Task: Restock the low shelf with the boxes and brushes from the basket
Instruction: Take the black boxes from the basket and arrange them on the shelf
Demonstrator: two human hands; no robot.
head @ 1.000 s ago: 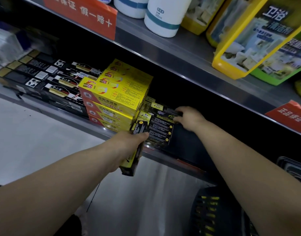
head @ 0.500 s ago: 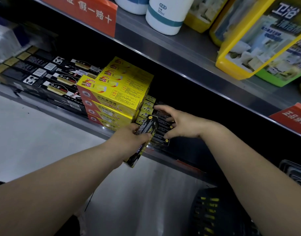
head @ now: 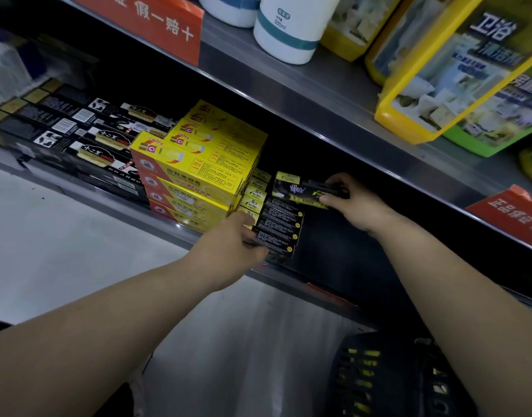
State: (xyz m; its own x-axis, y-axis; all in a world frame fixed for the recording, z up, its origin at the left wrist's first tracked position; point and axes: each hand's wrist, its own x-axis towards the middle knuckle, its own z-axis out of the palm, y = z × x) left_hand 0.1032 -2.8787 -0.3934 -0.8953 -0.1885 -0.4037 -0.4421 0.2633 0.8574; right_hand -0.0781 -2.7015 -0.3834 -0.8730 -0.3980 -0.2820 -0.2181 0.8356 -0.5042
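Observation:
My right hand (head: pixel 358 206) grips a small black-and-yellow box (head: pixel 300 191) by its right end, holding it flat on top of a stack of like black boxes (head: pixel 279 227) on the low shelf (head: pixel 168 227). At the front of that stack, my left hand (head: pixel 228 245) has its thumb and fingers curled round the ends of the lower boxes. A pile of yellow boxes (head: pixel 198 170) stands just left of the stack. The dark basket (head: pixel 388 377) sits on the floor at the lower right, its contents hidden.
Long black boxes (head: pixel 87 139) lie in rows at the shelf's left. Dark shelf space lies right of the stack. The upper shelf (head: pixel 288 100) overhangs closely, carrying white bottles (head: pixel 288 28), yellow and green packs (head: pixel 448 70) and red price tags (head: pixel 511 212).
The black box passed from my left hand to my right, which set it on top of the stack. My left hand moved forward to the stack's front ends.

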